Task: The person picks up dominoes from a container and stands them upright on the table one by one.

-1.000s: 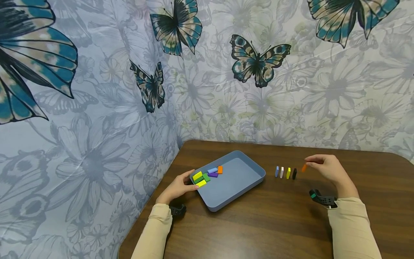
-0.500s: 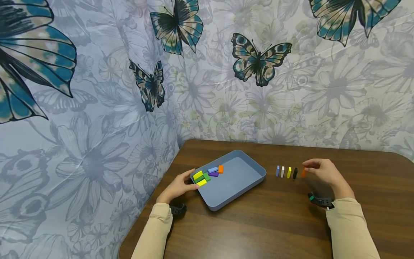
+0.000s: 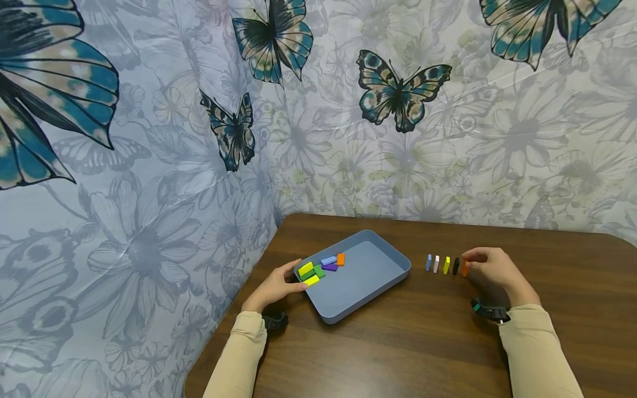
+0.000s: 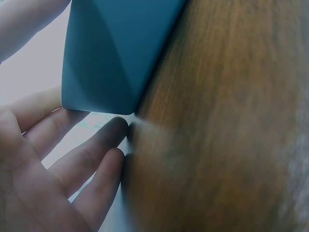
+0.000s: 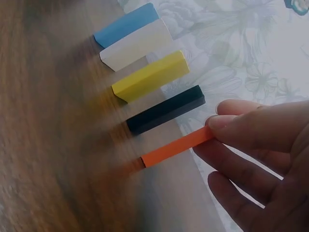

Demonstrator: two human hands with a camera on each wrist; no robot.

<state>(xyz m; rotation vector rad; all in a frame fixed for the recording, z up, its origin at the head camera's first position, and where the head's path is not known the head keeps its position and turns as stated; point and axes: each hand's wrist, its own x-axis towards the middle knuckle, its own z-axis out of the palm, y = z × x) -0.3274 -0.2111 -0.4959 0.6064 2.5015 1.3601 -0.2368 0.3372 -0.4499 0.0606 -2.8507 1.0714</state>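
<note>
My right hand point(image 3: 497, 271) pinches an orange block point(image 5: 176, 147) by its top end between thumb and fingers. The block stands upright, its lower end at the tabletop, beside a black block point(image 5: 166, 110). Further along the same row stand a yellow block point(image 5: 150, 77), a white block point(image 5: 136, 46) and a blue block point(image 5: 126, 25), with small gaps between them. My left hand point(image 3: 272, 287) grips the left corner of a grey-blue tray point(image 3: 363, 298), thumb at the rim; the left wrist view shows other fingers spread below the tray's end.
Inside the tray's left end lie several loose blocks, among them a purple block point(image 3: 329, 267), a green block point(image 3: 319, 271) and an orange block point(image 3: 340, 259). The brown wooden table point(image 3: 398, 354) meets a butterfly-patterned wall covering point(image 3: 323, 138) at the back.
My right hand has moved left and down, bringing the orange block from above the table to an upright stand beside the black one. My left hand keeps its hold on the tray.
</note>
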